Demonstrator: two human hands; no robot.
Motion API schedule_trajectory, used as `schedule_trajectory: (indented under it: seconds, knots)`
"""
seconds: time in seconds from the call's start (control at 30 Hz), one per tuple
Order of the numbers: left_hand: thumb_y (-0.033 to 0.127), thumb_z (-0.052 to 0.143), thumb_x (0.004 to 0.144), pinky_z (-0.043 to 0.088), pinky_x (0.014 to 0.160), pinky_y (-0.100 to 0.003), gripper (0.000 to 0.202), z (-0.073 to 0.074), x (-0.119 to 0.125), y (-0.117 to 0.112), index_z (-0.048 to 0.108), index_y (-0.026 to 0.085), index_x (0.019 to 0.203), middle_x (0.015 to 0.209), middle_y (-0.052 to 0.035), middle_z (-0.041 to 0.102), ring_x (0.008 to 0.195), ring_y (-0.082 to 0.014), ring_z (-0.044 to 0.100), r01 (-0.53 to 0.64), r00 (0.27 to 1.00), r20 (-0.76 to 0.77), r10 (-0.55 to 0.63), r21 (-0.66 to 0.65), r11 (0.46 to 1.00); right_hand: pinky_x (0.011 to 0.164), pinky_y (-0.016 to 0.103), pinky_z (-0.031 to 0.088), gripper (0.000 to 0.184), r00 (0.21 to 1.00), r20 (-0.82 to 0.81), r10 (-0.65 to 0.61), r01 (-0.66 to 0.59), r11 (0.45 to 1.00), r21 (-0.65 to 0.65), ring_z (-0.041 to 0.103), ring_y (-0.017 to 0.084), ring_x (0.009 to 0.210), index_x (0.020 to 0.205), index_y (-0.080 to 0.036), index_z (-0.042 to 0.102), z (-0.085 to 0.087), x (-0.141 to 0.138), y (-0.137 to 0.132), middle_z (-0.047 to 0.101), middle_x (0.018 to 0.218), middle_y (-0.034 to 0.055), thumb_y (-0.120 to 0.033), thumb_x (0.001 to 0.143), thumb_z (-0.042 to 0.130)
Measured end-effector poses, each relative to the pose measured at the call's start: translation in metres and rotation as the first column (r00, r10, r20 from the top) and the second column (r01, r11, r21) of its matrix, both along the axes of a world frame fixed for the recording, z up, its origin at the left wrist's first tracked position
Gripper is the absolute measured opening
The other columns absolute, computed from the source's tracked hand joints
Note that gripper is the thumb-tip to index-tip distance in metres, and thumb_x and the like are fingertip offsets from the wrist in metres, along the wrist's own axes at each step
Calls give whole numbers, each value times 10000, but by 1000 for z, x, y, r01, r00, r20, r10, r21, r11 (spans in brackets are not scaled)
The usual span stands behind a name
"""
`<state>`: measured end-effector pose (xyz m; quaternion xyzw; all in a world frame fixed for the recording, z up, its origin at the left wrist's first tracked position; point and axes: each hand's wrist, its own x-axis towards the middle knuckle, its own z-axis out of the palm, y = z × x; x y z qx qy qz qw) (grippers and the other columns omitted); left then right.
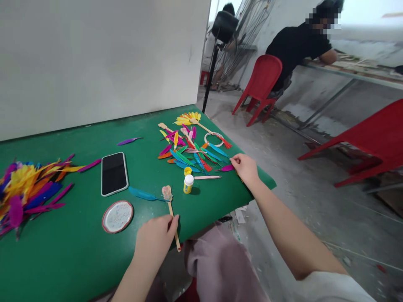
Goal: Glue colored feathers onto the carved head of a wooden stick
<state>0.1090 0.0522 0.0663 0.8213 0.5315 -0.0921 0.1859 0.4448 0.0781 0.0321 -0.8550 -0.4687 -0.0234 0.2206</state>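
My left hand (156, 238) is closed around a thin wooden stick (173, 220) near the table's front edge; the stick's glue-smeared head (167, 192) lies on a blue feather (143, 194). My right hand (245, 166) pinches a magenta feather (227, 168) at the right edge of the green table (78, 247), beside a pile of coloured feathers (189, 153). A small yellow glue bottle (188, 183) stands between my hands, its yellow cap (187, 170) lying behind it.
A black phone (113, 173) and a round lid (117, 216) lie left of centre. A large feather heap (28, 188) fills the left edge. A white ring with a red tassel (215, 139) and a yellow feather fan (188, 118) lie at the back. Red chairs (261, 84) and a seated person (299, 42) are beyond.
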Motion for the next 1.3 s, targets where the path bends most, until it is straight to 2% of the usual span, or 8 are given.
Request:
schedule_trajectory:
  seconds: [0.2,0.43,0.7,0.83,0.97,1.07,1.17,1.3]
  knots:
    - [411,342,886,214,483,-253,394,-1,0,0,626,227,686,679,-38,680,644,-183,634,-4,1000,11,4,1,1000,531,245,339,128,999,16,44,-44,999,6,521,154,641,689,-188,585,7,-9,-1,553,681,20,-281,761,536]
    - [413,334,888,235,483,-254,397,-3,1,1,631,221,706,685,-40,677,648,-175,637,-1,1000,18,1,3,1000,536,242,325,146,978,26,207,-205,977,-58,525,144,687,684,-221,633,23,-34,4,569,791,12,-352,743,607]
    - [407,325,892,294,501,-251,400,1,0,0,628,216,714,704,-49,681,657,-183,639,4,1000,23,-4,-3,1000,517,253,352,121,987,-82,136,-141,988,-56,553,153,642,624,-212,636,23,-41,5,617,746,26,-266,721,588]
    - [412,318,892,308,509,-252,406,0,-1,-1,633,222,718,705,-45,682,664,-189,642,9,1000,28,-9,-4,1000,525,247,434,117,962,-227,154,-159,987,-6,591,138,568,754,-190,638,24,-39,5,663,659,11,-264,753,548]
    - [409,330,887,311,508,-249,391,0,-1,-2,638,231,725,716,-43,687,671,-200,644,8,1000,30,-8,11,1000,476,231,462,219,935,-307,178,-178,984,28,602,120,530,954,-145,602,26,-41,7,695,745,42,-253,796,497]
    - [408,325,889,317,509,-249,397,0,-2,-2,638,231,721,715,-42,687,672,-202,644,12,999,33,-12,7,1000,488,234,462,217,948,-275,159,-158,987,28,609,128,559,954,-143,600,29,-42,10,687,741,47,-264,810,490]
    - [408,317,892,329,516,-250,411,1,-1,-2,639,224,715,716,-47,687,674,-200,645,13,999,36,-13,-1,1000,545,270,446,173,977,-161,137,-137,990,11,601,162,604,872,-172,631,32,-41,15,658,693,39,-293,773,558]
    - [412,325,889,350,537,-247,410,1,-1,-1,646,216,728,730,-58,688,685,-194,646,8,999,33,-7,-21,1000,631,296,417,158,978,1,207,-206,978,-25,585,208,779,844,-211,653,36,-50,26,639,882,60,-327,752,599]
